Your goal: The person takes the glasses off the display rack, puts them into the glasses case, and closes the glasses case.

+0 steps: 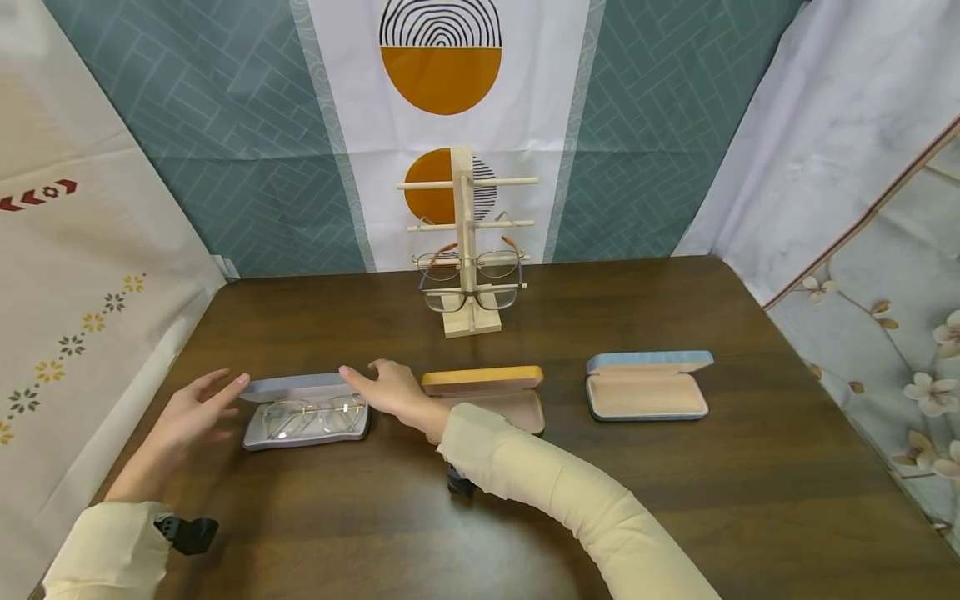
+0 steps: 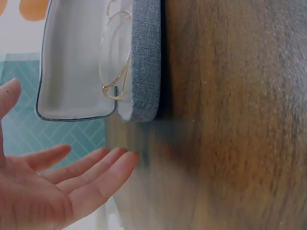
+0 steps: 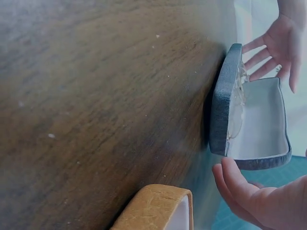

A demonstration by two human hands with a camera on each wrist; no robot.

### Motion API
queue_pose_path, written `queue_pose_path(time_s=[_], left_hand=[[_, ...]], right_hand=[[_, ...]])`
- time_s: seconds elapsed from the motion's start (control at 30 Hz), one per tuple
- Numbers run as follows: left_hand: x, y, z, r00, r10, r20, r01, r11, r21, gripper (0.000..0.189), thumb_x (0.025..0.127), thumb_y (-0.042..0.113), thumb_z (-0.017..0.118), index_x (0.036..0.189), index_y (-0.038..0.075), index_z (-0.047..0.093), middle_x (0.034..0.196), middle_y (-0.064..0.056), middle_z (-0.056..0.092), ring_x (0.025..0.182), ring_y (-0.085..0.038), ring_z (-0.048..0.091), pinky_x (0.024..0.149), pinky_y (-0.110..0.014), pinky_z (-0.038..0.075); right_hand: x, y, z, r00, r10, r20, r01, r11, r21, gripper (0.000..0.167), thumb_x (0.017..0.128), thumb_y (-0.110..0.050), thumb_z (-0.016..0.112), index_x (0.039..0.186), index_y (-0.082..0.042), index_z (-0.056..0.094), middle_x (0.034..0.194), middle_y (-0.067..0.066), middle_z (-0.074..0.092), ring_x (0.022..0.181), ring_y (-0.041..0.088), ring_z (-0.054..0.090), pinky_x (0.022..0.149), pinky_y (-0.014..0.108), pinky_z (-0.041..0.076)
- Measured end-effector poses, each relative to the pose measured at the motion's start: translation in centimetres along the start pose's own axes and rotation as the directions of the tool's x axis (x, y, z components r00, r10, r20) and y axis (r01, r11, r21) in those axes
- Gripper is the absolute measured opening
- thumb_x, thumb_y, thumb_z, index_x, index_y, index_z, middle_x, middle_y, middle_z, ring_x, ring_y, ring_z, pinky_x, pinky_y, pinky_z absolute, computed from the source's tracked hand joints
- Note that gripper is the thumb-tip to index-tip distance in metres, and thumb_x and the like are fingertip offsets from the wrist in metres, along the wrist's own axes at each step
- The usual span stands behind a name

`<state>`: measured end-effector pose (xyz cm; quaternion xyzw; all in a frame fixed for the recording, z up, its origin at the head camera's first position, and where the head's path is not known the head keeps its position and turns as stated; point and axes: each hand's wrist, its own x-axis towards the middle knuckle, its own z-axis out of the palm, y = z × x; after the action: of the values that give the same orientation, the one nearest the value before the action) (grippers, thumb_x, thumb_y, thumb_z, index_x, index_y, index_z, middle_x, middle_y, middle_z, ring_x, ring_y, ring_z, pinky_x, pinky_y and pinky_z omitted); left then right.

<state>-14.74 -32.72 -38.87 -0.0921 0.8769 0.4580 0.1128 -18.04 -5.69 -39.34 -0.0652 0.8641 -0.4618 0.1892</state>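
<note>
An open grey-blue glasses case (image 1: 303, 443) lies at the left of the table, lid raised at the back. Inside it rests a pair of thin gold-rimmed eyeglasses (image 1: 307, 408), temples folded. My left hand (image 1: 191, 412) is just off the case's left end, fingers spread and holding nothing. In the left wrist view its fingers (image 2: 96, 179) point toward the case's end with a gap between. At the opposite end is my right hand (image 1: 393, 390), thumb and fingers extended. Its fingertips are right by the case's corner in the right wrist view.
An open yellow glasses case (image 1: 483, 377) stands partly behind my right forearm. Farther right is an open light-blue case (image 1: 648, 396) with nothing in it. A wooden display stand (image 1: 467, 200) at the back carries eyeglasses (image 1: 471, 296). Fabric hangs around the table.
</note>
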Motion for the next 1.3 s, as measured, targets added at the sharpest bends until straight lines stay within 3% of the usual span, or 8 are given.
queue_pose_path(time_s=[0.13,0.33,0.57,0.73,0.83,0.93,1.07,1.3], left_hand=[[0.5,-0.6,0.3,0.999,-0.007,0.040,0.008,1.000,-0.022,0.082,0.091,0.050,0.043,0.140,-0.009,0.016,0.129,-0.040,0.033,0.104,-0.040,0.054,0.068,-0.039,0.054],[3.1,-4.5,0.3,0.999,0.011,0.049,-0.007,0.998,-0.065,0.084,0.087,0.055,0.048,0.136,-0.010,0.027,0.120,-0.030,0.047,0.092,-0.017,0.061,0.068,-0.040,0.054],[4.4,-6.7,0.2,0.998,0.037,0.041,-0.033,0.995,-0.094,0.084,0.086,0.055,0.049,0.137,-0.009,0.028,0.131,-0.036,0.035,0.098,-0.022,0.058,0.068,-0.042,0.054],[3.8,-6.6,0.1,0.997,0.061,0.050,-0.055,0.992,-0.117,0.081,0.087,0.053,0.050,0.135,-0.008,0.030,0.134,-0.034,0.031,0.092,-0.011,0.058,0.069,-0.042,0.054],[3.1,-5.9,0.2,0.996,0.080,0.048,-0.074,0.991,-0.114,0.079,0.087,0.052,0.051,0.133,-0.009,0.032,0.126,-0.027,0.043,0.088,-0.004,0.057,0.069,-0.040,0.054],[1.7,-4.1,0.4,0.994,0.097,0.056,-0.092,0.992,-0.091,0.072,0.090,0.045,0.050,0.132,-0.011,0.032,0.123,-0.027,0.046,0.092,-0.011,0.059,0.069,-0.039,0.054],[-0.3,-1.4,0.8,0.993,0.098,0.066,-0.093,0.993,-0.067,0.065,0.094,0.035,0.048,0.131,-0.016,0.031,0.124,-0.034,0.040,0.097,-0.023,0.057,0.070,-0.039,0.054],[-0.7,-1.1,0.8,0.991,0.115,0.064,-0.103,0.982,-0.157,0.062,0.093,0.025,0.052,0.129,-0.020,0.029,0.100,-0.001,0.055,0.085,-0.002,0.057,0.070,-0.038,0.054]], right_hand=[[0.2,0.0,0.3,1.000,-0.003,0.002,0.003,1.000,0.007,0.059,0.087,-0.055,0.048,0.122,-0.008,0.056,0.117,0.004,0.058,0.107,0.019,0.054,0.085,0.034,0.046],[0.4,0.3,0.6,1.000,-0.021,-0.012,0.021,1.000,0.017,0.046,0.089,-0.048,0.051,0.115,-0.011,0.062,0.118,0.003,0.058,0.111,0.020,0.052,0.087,0.033,0.045],[0.3,0.6,0.7,0.999,-0.033,-0.013,0.033,0.998,0.046,0.042,0.088,-0.045,0.055,0.111,-0.011,0.063,0.108,0.003,0.062,0.088,0.017,0.059,0.071,0.029,0.048],[0.2,0.7,0.8,1.000,-0.018,0.013,0.016,0.988,0.154,0.039,0.087,-0.040,0.059,0.112,-0.010,0.062,0.071,0.003,0.060,0.051,0.015,0.053,0.054,0.030,0.049],[0.1,0.7,0.8,1.000,-0.007,0.023,0.003,0.981,0.195,0.039,0.086,-0.038,0.061,0.114,-0.011,0.061,0.086,0.006,0.063,0.058,0.018,0.059,0.054,0.031,0.052],[0.0,0.7,0.8,0.999,0.007,0.039,-0.016,0.973,0.229,0.040,0.085,-0.036,0.063,0.116,-0.011,0.060,0.112,0.010,0.058,0.068,0.023,0.063,0.056,0.034,0.054],[-0.2,0.7,0.6,0.998,0.018,0.056,-0.033,0.962,0.271,0.042,0.084,-0.033,0.066,0.118,-0.010,0.059,0.113,0.012,0.058,0.068,0.024,0.063,0.057,0.036,0.054],[-0.2,0.9,0.7,0.998,0.014,0.054,-0.030,0.954,0.298,0.043,0.081,-0.029,0.069,0.118,-0.008,0.060,0.120,0.012,0.054,0.067,0.024,0.064,0.057,0.034,0.055]])
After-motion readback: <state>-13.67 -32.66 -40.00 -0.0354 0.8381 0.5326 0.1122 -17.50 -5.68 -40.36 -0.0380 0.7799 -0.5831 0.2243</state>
